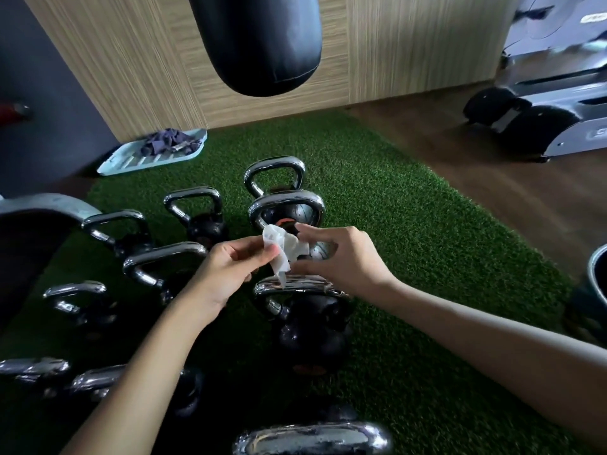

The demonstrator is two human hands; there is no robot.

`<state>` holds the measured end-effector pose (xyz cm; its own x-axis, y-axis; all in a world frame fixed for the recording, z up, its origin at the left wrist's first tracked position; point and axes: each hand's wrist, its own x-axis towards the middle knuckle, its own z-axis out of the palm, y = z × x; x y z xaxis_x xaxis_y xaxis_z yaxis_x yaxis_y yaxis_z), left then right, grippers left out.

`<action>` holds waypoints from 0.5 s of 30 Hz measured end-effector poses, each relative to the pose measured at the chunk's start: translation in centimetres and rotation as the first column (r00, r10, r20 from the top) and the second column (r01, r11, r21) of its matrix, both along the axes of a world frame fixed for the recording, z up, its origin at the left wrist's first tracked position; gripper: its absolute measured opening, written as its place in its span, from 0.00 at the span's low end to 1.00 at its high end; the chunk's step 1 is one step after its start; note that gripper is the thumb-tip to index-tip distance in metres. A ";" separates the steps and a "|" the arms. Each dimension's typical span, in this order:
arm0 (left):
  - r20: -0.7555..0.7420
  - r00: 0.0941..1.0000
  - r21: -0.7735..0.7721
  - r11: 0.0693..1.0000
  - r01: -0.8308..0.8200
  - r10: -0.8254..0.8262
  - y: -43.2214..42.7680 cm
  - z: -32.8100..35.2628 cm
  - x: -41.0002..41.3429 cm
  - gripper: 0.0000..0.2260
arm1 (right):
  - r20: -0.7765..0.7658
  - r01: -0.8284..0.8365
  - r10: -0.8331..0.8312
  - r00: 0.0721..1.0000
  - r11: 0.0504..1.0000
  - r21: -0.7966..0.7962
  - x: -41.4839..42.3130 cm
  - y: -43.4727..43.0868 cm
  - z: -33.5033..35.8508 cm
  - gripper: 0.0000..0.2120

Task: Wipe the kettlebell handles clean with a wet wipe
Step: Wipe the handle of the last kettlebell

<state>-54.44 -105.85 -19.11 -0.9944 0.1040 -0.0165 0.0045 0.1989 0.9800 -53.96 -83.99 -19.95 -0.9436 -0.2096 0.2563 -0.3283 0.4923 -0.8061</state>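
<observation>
Several black kettlebells with chrome handles stand in rows on green artificial turf (410, 244). A crumpled white wet wipe (285, 249) is held in the air between both hands. My left hand (235, 269) pinches its left part between thumb and fingers. My right hand (341, 257) pinches its right side. The wipe's lower tip hangs just above the chrome handle of the kettlebell (300, 287) directly below my hands. Behind the hands stands another kettlebell (285, 208), with a third handle (274, 169) further back.
A black punching bag (259, 44) hangs above the far edge of the turf. A light blue tray (154, 152) with dark cloths lies at the back left. Exercise machines (542, 119) stand at the right on the wooden floor. A grey bin rim (596, 274) shows at the right edge.
</observation>
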 end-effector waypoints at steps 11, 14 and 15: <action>-0.069 0.995 -0.430 0.902 0.038 -0.075 -2.6 1.0 0.4 0.15 | 0.102 0.206 -0.194 0.976 0.970 -0.126 2.7 -3.1 -2.6 0.01; -0.026 0.998 -0.586 0.810 0.037 -0.064 -4.7 0.3 0.5 0.12 | 0.283 0.214 -0.194 0.939 0.976 -0.041 4.9 -2.1 -5.6 0.02; -0.010 0.998 -0.627 0.778 0.036 -0.054 -4.9 -0.1 0.7 0.11 | 0.392 0.209 -0.166 0.905 0.976 -0.069 5.2 -2.1 -6.8 0.02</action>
